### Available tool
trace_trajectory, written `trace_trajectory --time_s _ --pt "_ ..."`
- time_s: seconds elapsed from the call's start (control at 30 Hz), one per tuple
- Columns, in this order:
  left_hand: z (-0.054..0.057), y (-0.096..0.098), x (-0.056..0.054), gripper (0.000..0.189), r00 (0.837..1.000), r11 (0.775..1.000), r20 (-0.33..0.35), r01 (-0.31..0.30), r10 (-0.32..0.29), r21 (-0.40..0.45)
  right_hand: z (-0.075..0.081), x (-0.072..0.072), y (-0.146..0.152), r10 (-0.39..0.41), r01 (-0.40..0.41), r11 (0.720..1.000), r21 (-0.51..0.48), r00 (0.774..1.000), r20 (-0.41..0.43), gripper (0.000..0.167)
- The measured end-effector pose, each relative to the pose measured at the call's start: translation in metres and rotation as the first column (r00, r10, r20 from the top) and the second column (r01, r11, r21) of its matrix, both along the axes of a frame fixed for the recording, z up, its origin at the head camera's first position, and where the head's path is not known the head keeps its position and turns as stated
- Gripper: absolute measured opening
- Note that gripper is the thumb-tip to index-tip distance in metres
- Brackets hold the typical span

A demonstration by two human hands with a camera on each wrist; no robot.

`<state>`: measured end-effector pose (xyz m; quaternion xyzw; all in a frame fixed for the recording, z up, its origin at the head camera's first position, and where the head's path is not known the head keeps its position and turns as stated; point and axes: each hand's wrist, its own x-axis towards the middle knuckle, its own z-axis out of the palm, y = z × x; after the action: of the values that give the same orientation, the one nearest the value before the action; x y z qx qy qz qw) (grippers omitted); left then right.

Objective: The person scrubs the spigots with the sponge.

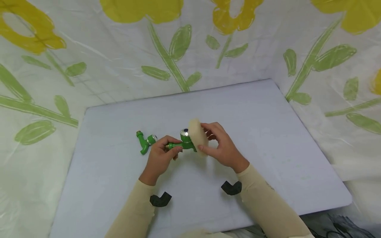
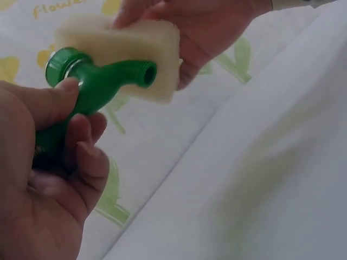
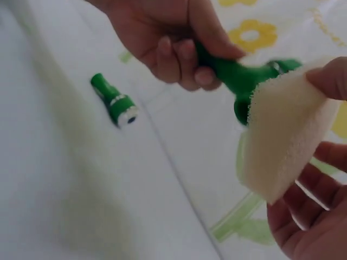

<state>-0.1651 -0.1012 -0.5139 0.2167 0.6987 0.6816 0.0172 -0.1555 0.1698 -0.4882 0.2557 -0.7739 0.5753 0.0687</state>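
Observation:
Over the middle of the table, my left hand (image 1: 159,158) grips a green tap (image 2: 97,81) by its inlet end, with thumb and fingers curled round it. The tap's spout and round knob stick out past the fingers. My right hand (image 1: 221,145) holds a cream sponge (image 3: 287,130) by its edges, between thumb and fingers. In the head view the sponge (image 1: 197,136) stands on edge right beside the tap's knob and spout; whether they touch is hard to tell. A second green tap (image 1: 144,142) lies on the table just left of my left hand.
The white table (image 1: 268,132) reaches out to both sides, its back edge meeting a plastic wall sheet (image 1: 119,66) painted with yellow flowers and green leaves. A black curved piece sits at each wrist. Dark cables (image 1: 342,228) lie below the table's front right edge.

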Motion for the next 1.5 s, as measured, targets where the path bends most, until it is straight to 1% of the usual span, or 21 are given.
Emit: trace_trajectory --time_s 0.07,0.1,0.17,0.23,0.3,0.37,0.47,0.53,0.6,0.67,0.73,0.87,0.93,1.0,1.1,1.2,1.27,1.3,1.37,1.43,1.5 --pt "0.001 -0.001 0.0 0.012 0.998 0.998 0.004 0.06 -0.06 0.006 -0.001 -0.002 0.002 0.008 -0.008 1.0 -0.018 0.999 0.049 0.062" --pt "0.001 -0.002 0.0 0.012 0.996 0.996 0.009 0.092 -0.092 0.015 -0.001 -0.002 0.003 0.028 -0.026 0.999 -0.035 0.997 0.068 0.06" --pt "0.002 -0.004 0.0 0.012 0.99 0.989 0.016 0.141 -0.141 0.034 -0.002 -0.002 0.004 0.11 -0.102 0.991 -0.087 0.99 0.093 0.058" --pt "0.002 -0.006 0.0 0.011 0.984 0.983 0.026 0.172 -0.174 0.062 -0.001 -0.001 0.005 0.207 -0.193 0.97 -0.149 0.974 0.087 0.058" --pt "0.002 -0.008 -0.001 0.011 0.979 0.975 0.046 0.193 -0.199 0.107 0.001 0.0 0.006 0.29 -0.271 0.94 -0.208 0.954 0.069 0.057" --pt "0.002 -0.009 -0.002 0.012 0.973 0.965 0.06 0.209 -0.221 0.159 0.003 0.001 0.006 0.347 -0.322 0.911 -0.259 0.936 0.056 0.057" --pt "0.001 -0.009 -0.002 0.017 0.958 0.937 0.072 0.255 -0.278 0.238 0.003 0.0 0.005 0.387 -0.343 0.882 -0.325 0.918 0.083 0.056" --pt "0.002 -0.008 -0.002 0.021 0.943 0.917 0.064 0.301 -0.328 0.261 0.002 -0.001 0.004 0.405 -0.34 0.873 -0.349 0.904 0.134 0.056" --pt "0.003 -0.008 -0.002 0.021 0.927 0.904 0.064 0.344 -0.371 0.254 -0.001 -0.002 0.004 0.417 -0.335 0.875 -0.35 0.888 0.191 0.055" --pt "0.005 -0.008 -0.001 0.02 0.915 0.899 0.067 0.376 -0.399 0.226 -0.003 -0.003 0.003 0.432 -0.344 0.877 -0.334 0.87 0.237 0.056" --pt "0.007 -0.009 0.0 0.016 0.913 0.905 0.075 0.383 -0.402 0.183 -0.003 -0.004 0.004 0.452 -0.37 0.875 -0.312 0.855 0.253 0.056" --pt "0.01 -0.013 -0.001 0.014 0.927 0.929 0.089 0.354 -0.364 0.108 -0.003 -0.004 0.01 0.515 -0.432 0.837 -0.338 0.83 0.214 0.059" --pt "0.011 -0.015 -0.002 0.015 0.934 0.936 0.093 0.336 -0.345 0.102 -0.003 -0.004 0.014 0.531 -0.441 0.818 -0.369 0.825 0.193 0.058" --pt "0.01 -0.015 -0.003 0.015 0.935 0.937 0.091 0.332 -0.341 0.108 -0.004 -0.005 0.017 0.538 -0.441 0.808 -0.391 0.823 0.183 0.057" --pt "0.009 -0.015 -0.003 0.016 0.929 0.931 0.08 0.353 -0.361 0.096 -0.007 -0.006 0.017 0.544 -0.44 0.808 -0.392 0.812 0.211 0.054" --pt "0.009 -0.012 -0.004 0.017 0.924 0.927 0.073 0.374 -0.375 0.027 -0.011 -0.008 0.017 0.558 -0.458 0.814 -0.357 0.787 0.262 0.049" --pt "0.009 -0.012 -0.004 0.018 0.927 0.93 0.084 0.368 -0.365 -0.024 -0.012 -0.009 0.018 0.558 -0.47 0.822 -0.321 0.776 0.293 0.044" --pt "0.009 -0.012 -0.004 0.018 0.932 0.933 0.094 0.356 -0.35 -0.05 -0.013 -0.009 0.02 0.557 -0.472 0.825 -0.311 0.774 0.301 0.043" --pt "0.008 -0.013 -0.004 0.019 0.944 0.943 0.116 0.321 -0.31 -0.09 -0.012 -0.009 0.024 0.552 -0.473 0.829 -0.299 0.778 0.3 0.041" --pt "0.008 -0.014 -0.005 0.02 0.955 0.952 0.123 0.285 -0.271 -0.115 -0.01 -0.009 0.028 0.545 -0.473 0.834 -0.286 0.791 0.28 0.04" --pt "0.007 -0.016 -0.005 0.02 0.962 0.957 0.115 0.261 -0.247 -0.128 -0.007 -0.009 0.03 0.529 -0.465 0.843 -0.27 0.805 0.268 0.041"
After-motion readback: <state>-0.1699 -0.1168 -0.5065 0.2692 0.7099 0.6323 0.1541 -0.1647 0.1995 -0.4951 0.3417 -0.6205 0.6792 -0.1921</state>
